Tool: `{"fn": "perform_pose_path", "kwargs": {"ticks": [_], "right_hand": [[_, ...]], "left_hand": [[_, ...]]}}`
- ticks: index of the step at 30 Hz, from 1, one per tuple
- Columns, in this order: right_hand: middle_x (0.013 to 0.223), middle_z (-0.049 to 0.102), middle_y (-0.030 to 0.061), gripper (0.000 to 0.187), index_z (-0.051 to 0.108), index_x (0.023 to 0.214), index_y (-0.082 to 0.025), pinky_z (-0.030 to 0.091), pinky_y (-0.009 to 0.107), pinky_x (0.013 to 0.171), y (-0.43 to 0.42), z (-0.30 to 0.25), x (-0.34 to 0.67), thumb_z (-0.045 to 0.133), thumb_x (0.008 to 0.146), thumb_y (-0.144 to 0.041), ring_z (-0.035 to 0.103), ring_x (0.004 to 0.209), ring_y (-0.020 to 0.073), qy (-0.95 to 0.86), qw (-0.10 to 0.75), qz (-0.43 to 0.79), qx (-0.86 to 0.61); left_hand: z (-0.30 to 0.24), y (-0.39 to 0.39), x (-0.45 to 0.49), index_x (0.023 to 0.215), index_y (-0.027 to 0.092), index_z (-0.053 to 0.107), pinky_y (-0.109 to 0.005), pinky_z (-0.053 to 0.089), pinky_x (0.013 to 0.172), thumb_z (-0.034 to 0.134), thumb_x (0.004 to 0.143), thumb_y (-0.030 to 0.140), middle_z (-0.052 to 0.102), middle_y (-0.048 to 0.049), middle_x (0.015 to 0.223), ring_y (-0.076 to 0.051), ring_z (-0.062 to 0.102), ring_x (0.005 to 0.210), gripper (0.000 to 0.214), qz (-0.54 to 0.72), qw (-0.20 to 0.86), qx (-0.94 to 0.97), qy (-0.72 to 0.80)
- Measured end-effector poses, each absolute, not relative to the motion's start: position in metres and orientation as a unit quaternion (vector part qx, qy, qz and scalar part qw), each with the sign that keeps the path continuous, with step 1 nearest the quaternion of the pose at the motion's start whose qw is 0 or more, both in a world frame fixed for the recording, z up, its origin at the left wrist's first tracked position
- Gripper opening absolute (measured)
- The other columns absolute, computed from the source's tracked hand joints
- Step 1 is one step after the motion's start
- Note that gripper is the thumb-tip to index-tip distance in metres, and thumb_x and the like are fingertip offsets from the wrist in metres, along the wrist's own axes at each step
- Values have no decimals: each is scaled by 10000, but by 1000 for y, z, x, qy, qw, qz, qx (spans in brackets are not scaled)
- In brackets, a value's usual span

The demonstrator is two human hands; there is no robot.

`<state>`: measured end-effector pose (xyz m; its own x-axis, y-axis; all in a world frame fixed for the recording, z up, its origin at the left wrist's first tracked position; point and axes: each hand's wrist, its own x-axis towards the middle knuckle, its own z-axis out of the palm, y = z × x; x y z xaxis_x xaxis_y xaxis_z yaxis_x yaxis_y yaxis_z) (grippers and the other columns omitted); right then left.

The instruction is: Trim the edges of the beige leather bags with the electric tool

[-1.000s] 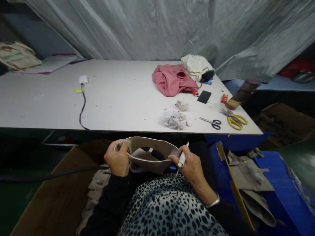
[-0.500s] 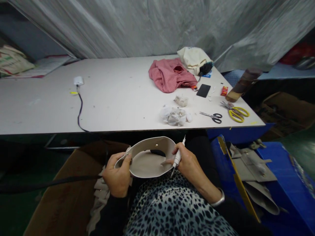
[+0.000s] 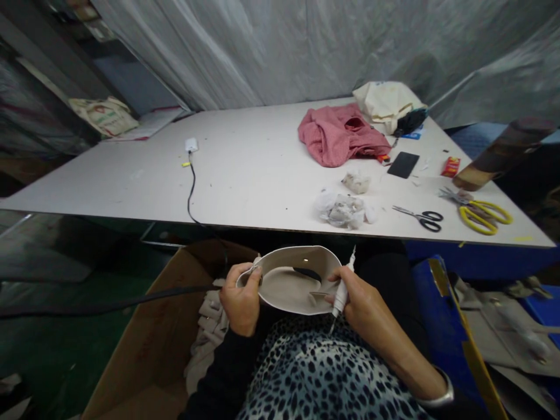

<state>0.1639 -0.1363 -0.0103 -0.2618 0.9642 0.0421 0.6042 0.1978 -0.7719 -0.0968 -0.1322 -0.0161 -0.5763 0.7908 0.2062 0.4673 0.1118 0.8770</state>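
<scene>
Above my lap I hold a beige, leather-like bag body, bent into an open oval with its inside facing up. A small bright metal spot shows on its far wall, with a dark gap below. My left hand pinches the left end, thumb inside the rim. My right hand is closed around a white-wrapped tool with a thin point at each end. Its fingers also reach over the right rim, beside a small flap inside the body.
On the white table lie black scissors, yellow-handled scissors, crumpled plastic, a phone-like black slab and pink cloth. A cardboard box with beige pieces stands left; a blue bin stands right.
The view has swung to the left, so the table and hands appear farther right. Both hands keep their hold on the bag body; the small inner flap shows more clearly.
</scene>
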Motion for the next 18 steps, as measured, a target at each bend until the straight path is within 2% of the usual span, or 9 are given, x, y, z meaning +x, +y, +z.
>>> {"fn": "perform_pose_path", "kwargs": {"ticks": [9, 14, 18], "right_hand": [[1008, 649, 68, 239, 522, 1146, -236, 487, 322, 696, -133, -8, 168, 569, 913, -210, 666, 824, 242, -725, 318, 220, -570], [940, 606, 51, 211, 516, 1107, -227, 462, 320, 661, -132, -6, 165, 599, 927, -296, 636, 766, 233, -724, 328, 191, -576], [916, 610, 42, 173, 514, 1080, -234, 445, 304, 642, -131, -5, 164, 586, 927, -273, 628, 745, 219, -740, 315, 206, -558]], "left_hand": [[1, -148, -104, 835, 199, 749, -273, 507, 798, 734, 843, 322, 733, -17, 865, -195, 690, 839, 124, 491, 162, 461, 721], [3, -154, -111, 793, 197, 752, -261, 500, 760, 743, 811, 280, 722, 4, 790, -175, 676, 773, 86, 495, 144, 459, 724], [4, -157, -112, 813, 201, 751, -262, 492, 757, 728, 821, 287, 723, 9, 794, -173, 677, 773, 89, 475, 147, 453, 740]]}}
